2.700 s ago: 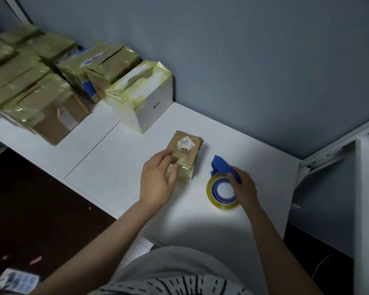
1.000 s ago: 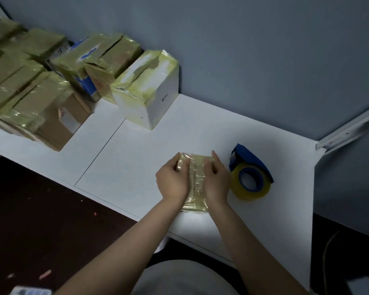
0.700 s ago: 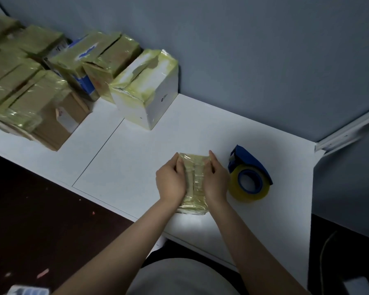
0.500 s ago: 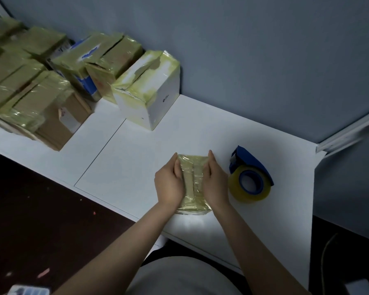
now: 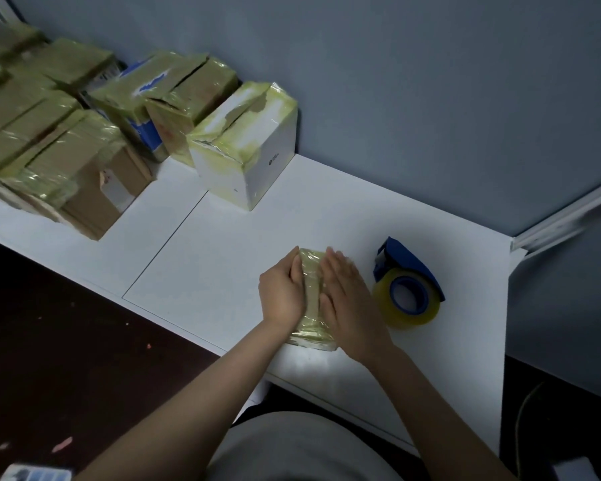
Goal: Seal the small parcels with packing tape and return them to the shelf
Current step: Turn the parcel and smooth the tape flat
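Head view is showing both hands, left hand [image 5: 283, 295] and right hand [image 5: 347, 300], pressing flat on the tape-wrapped small parcel [image 5: 312, 308] just left of the tape dispenser [image 5: 408, 284], so sealing is looking nearly done, shelving remaining.

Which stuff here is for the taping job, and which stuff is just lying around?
For the job: small parcel under the left hand and right hand; tape dispenser; taped boxes.

Lying about: cable; small packet on the floor.
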